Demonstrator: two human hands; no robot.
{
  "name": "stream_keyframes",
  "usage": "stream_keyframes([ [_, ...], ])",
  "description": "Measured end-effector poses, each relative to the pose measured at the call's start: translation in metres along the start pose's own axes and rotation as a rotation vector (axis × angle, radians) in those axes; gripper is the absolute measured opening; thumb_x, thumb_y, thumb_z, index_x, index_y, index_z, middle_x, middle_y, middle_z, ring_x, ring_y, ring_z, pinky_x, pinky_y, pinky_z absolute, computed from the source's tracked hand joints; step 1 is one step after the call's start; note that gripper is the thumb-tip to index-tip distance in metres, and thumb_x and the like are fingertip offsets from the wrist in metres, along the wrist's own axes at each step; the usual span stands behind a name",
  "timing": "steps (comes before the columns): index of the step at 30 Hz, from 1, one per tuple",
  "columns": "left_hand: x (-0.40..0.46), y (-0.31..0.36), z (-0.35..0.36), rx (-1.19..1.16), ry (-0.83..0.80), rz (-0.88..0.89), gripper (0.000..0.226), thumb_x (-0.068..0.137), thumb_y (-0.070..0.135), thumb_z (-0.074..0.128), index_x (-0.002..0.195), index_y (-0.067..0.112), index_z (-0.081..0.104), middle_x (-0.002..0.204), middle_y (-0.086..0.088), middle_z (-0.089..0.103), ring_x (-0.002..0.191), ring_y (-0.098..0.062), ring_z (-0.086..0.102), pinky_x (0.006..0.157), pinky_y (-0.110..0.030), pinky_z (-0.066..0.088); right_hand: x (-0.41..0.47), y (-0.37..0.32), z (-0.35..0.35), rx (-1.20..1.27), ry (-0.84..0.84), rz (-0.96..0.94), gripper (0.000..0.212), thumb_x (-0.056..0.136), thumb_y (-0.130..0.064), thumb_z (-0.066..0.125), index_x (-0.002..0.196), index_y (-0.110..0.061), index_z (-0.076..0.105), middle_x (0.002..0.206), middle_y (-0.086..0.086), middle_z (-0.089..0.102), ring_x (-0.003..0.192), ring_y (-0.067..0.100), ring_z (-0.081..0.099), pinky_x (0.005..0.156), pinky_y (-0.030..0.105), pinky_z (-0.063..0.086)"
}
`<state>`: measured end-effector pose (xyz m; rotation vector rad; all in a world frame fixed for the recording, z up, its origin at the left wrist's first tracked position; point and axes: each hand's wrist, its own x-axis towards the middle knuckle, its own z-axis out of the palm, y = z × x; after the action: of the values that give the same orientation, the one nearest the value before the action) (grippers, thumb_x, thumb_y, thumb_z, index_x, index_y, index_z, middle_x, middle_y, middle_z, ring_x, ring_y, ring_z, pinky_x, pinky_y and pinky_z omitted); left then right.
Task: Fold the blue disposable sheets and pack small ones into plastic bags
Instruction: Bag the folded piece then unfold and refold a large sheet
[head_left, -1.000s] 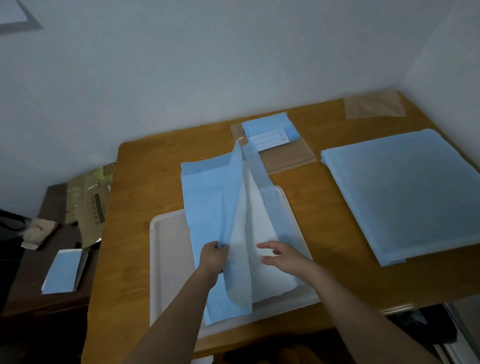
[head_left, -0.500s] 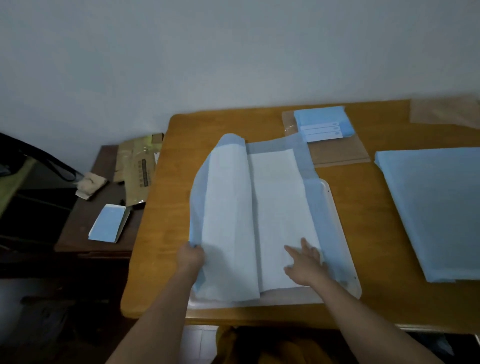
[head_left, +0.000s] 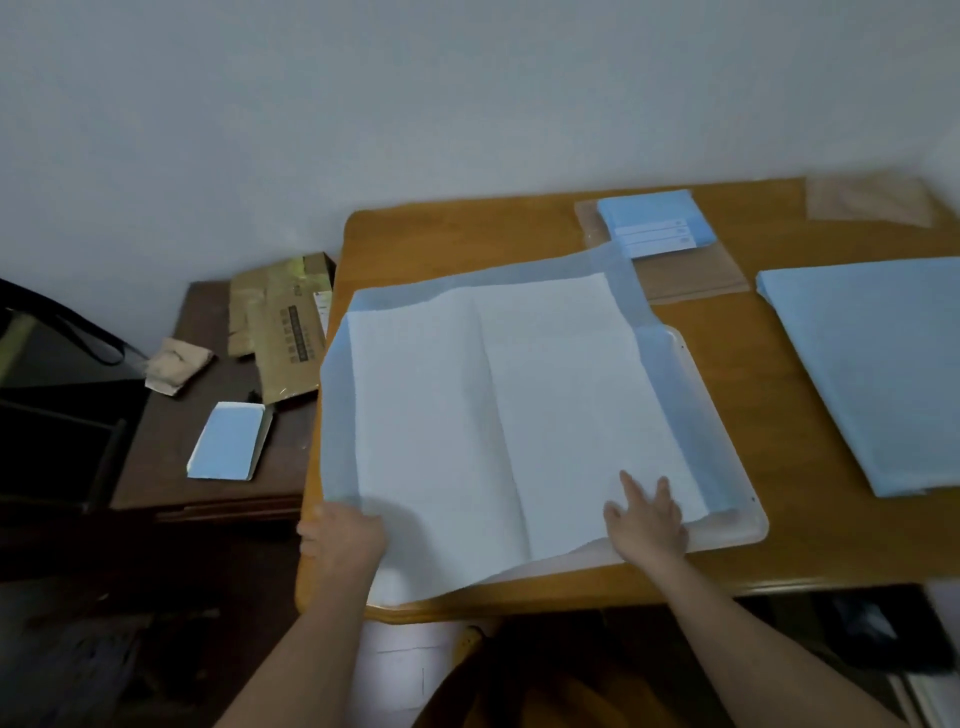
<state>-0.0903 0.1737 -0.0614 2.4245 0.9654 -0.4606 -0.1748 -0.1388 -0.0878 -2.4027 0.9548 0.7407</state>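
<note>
I find my left hand (head_left: 343, 535) curled over the near left corner of the large blue-bordered disposable sheet with a white quilted centre (head_left: 498, 415), gripping its edge where it overhangs the side of the orange-brown wooden table (head_left: 457, 239); I judge this grip keeps the sheet taut and squared for the fold. My right hand (head_left: 647, 519) lies flat, fingers straight and spread, pressing the near right part of the sheet and holding nothing; it appears to pin that side so the sheet does not slide. The sheet lies opened out, white face up, directly ahead of both hands, mostly covering a white rectangular plastic tray (head_left: 748, 525) whose rim shows just right of my right hand. One straight crease runs lengthwise down the middle; blue margins frame the far, left and right edges, and the surface looks slightly rippled, not fully flat. Well to the right of my right hand rests a stack of flat blue sheets (head_left: 872, 374). Far ahead of it, a small folded blue sheet with white labels (head_left: 654, 223) sits on a clear plastic bag (head_left: 691, 280). I judge folding of this sheet is at an early stage.
</note>
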Motion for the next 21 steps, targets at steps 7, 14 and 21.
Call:
stream_keyframes([
  [7,-0.006,-0.008,0.021,0.3,-0.238,0.553,0.043,0.091,0.022,0.053,0.133,0.014,0.045,0.132,-0.011,0.041,0.12,-0.029,0.042,0.099,-0.038,0.038,0.0,0.009,0.008,-0.134,-0.024,-0.044,0.056,0.101,-0.049,0.024,0.154,-0.037,0.008,0.163,-0.003,-0.006,0.149,0.028,0.002,0.117,0.054,0.013],
  [14,-0.019,-0.028,0.034,0.428,-0.306,0.66,0.067,0.08,0.0,0.053,0.14,0.019,0.028,0.142,-0.003,0.029,0.125,-0.024,0.035,0.097,-0.036,0.045,0.0,-0.001,0.003,-0.275,0.038,-0.11,0.06,0.101,-0.046,0.026,0.154,-0.02,0.014,0.162,-0.004,0.01,0.148,0.02,0.012,0.116,0.052,0.02],
  [21,-0.041,-0.029,0.043,0.336,-0.186,0.64,0.086,0.077,0.001,0.055,0.149,0.016,0.009,0.156,-0.003,0.008,0.141,-0.026,0.018,0.114,-0.041,0.028,-0.019,0.004,-0.004,-0.107,0.344,-0.148,0.05,0.101,-0.03,0.04,0.148,-0.013,0.032,0.153,0.003,0.032,0.14,0.022,0.031,0.115,0.049,0.028],
])
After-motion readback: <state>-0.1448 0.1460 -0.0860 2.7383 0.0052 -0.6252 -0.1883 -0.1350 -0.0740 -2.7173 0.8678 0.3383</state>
